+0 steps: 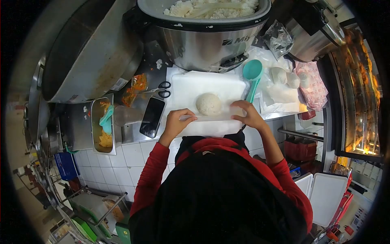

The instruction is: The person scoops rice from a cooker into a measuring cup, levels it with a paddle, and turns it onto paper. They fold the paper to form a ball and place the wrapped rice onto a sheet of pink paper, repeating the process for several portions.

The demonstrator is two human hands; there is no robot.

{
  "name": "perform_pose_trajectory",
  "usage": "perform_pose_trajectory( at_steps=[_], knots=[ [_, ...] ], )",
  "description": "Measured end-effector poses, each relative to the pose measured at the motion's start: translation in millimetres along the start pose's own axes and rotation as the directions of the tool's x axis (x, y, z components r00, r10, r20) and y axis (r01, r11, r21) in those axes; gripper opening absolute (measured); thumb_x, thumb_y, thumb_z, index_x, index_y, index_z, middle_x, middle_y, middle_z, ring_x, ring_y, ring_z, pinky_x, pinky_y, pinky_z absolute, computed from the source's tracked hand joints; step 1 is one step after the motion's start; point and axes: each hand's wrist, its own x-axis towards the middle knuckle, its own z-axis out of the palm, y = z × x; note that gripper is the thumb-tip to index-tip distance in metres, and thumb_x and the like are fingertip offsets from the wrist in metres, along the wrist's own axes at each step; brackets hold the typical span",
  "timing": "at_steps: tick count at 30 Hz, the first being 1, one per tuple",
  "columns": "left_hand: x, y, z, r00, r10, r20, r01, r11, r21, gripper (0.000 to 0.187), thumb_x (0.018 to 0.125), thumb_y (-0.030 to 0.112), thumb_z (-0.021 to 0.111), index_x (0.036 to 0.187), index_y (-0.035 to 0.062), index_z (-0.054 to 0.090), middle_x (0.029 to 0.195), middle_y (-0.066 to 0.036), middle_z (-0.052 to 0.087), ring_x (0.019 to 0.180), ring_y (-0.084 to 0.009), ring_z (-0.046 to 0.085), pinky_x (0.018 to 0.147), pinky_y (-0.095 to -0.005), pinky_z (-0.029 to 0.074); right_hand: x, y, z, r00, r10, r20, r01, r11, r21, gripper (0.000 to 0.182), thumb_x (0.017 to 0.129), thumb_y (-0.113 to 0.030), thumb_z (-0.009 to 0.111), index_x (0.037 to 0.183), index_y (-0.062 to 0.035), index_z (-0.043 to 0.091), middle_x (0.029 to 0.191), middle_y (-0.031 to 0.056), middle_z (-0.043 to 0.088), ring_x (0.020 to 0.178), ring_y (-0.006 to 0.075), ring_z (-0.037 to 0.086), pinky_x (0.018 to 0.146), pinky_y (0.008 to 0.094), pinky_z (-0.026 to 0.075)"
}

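Observation:
A rounded mound of white rice (208, 104) rests on a stack of white paper sheets (189, 87) at the counter's front. My left hand (177, 124) pinches the near edge of the top sheet on the left. On the right, my right hand (247, 114) grips the same edge between thumb and fingers. Between both hands the sheet's edge is lifted a little, just in front of the rice. A teal scoop (253, 73) lies beyond my right hand, its handle pointing toward it.
Behind the paper stands a rice cooker (195, 44) full of rice. Wrapped rice portions (286, 77) lie to the right. Scissors (162, 89), a black phone (152, 117) and a metal pan (96, 126) of yellow food are on the left. A large metal pot (87, 53) leans there.

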Motion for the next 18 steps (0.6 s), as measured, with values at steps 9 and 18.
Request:
perform_pose_trajectory(
  at_steps=[9,18],
  knots=[
    [-6,-8,-6,0.999,-0.014,0.041,0.02,0.99,-0.142,0.016,0.074,0.006,0.074,0.081,0.0026,0.06,0.076,-0.004,0.063,0.077,-0.0112,0.06,0.076,-0.0266,0.047,-8,0,-1,0.992,0.12,0.037,-0.125,0.912,0.39,0.017,0.075,-0.009,0.073,0.089,-0.0005,0.069,0.102,0.0105,0.067,0.097,0.0208,0.061,0.087,0.0318,0.045],
    [-6,-33,-14,0.99,-0.1,0.095,0.124,0.948,-0.294,0.019,0.07,0.008,0.077,0.08,0.0051,0.06,0.078,-0.002,0.062,0.078,-0.0135,0.059,0.076,-0.0286,0.047,-3,-8,7,0.979,-0.14,0.146,0.147,0.988,-0.043,0.056,0.054,-0.024,0.084,0.106,-0.0115,0.066,0.117,0.0079,0.059,0.11,0.0261,0.053,0.094,0.0393,0.039]
  ],
)
